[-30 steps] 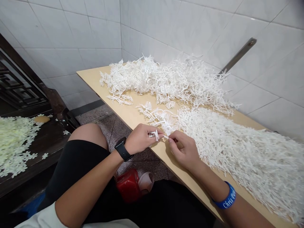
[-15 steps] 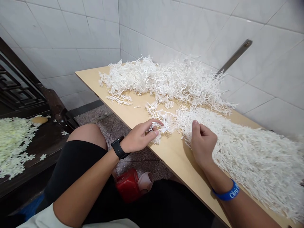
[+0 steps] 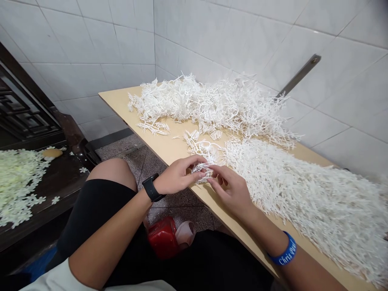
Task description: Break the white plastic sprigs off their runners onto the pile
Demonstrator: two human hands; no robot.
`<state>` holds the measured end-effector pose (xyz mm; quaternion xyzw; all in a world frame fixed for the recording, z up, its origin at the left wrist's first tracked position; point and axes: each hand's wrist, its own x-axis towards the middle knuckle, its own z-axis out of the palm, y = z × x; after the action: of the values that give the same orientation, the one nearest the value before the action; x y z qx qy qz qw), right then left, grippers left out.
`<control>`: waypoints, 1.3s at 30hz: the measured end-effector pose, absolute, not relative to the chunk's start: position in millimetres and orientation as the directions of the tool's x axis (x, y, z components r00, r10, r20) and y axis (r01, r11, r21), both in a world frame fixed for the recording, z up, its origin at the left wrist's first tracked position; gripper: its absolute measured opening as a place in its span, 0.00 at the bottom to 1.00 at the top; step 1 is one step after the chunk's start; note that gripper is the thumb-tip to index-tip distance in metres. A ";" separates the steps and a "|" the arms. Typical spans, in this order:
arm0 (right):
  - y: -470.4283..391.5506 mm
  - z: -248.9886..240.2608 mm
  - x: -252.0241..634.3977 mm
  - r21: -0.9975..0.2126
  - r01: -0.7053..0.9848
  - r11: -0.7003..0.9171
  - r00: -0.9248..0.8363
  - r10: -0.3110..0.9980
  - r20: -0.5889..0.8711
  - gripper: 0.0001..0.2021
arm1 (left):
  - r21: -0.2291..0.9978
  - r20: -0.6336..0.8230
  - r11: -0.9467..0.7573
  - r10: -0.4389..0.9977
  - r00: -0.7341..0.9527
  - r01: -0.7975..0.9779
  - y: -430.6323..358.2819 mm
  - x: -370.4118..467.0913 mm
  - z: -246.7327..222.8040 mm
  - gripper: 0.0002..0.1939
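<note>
My left hand (image 3: 178, 174), with a black watch on its wrist, pinches a small white branching plastic sprig (image 3: 202, 166) above the near edge of the board. From the right, my right hand (image 3: 232, 188) reaches the same sprig, thumb and fingertips closed in on its end. The exact contact of those fingertips is partly hidden. Just behind the hands lies a loose cluster of white sprigs (image 3: 209, 150). A dense pile of short white pieces (image 3: 306, 194) spreads beside my right hand and forearm.
A tangled heap of white branched sprigs (image 3: 206, 101) lies along the back of the wooden board (image 3: 118, 99), against the tiled wall. A flat metal bar (image 3: 300, 74) sticks up behind it. Pale flower pieces (image 3: 18, 186) cover a dark bench at left. Below sits a red object (image 3: 163, 238).
My right hand has moved left from beside the dense pile, its fist opening into a pinch at the sprig. My left hand stays nearly in place, still holding the sprig.
</note>
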<state>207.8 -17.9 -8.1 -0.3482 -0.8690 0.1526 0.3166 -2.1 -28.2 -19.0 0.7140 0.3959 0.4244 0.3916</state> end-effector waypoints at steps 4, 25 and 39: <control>-17.1 -7.8 207.0 -0.511 0.491 0.705 -0.578 0.703 0.414 0.07 | 0.877 0.285 -0.384 0.900 0.329 0.290 -29.1 -0.5 -17.4 0.10; -19.4 -8.4 206.2 -0.518 0.504 0.691 -0.567 0.717 0.406 0.03 | 0.741 0.317 -0.462 0.881 0.352 0.488 -32.6 5.6 -12.6 0.11; -16.2 -12.9 207.7 -0.480 0.518 0.708 -0.587 0.703 0.403 0.06 | 0.832 0.239 -0.294 0.955 0.174 0.471 -35.0 14.3 -17.3 0.09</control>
<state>207.7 -16.2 -12.9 -0.3481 -0.8766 0.1578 0.2924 14.3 -35.0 -17.3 0.7016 0.5084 0.3932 0.3076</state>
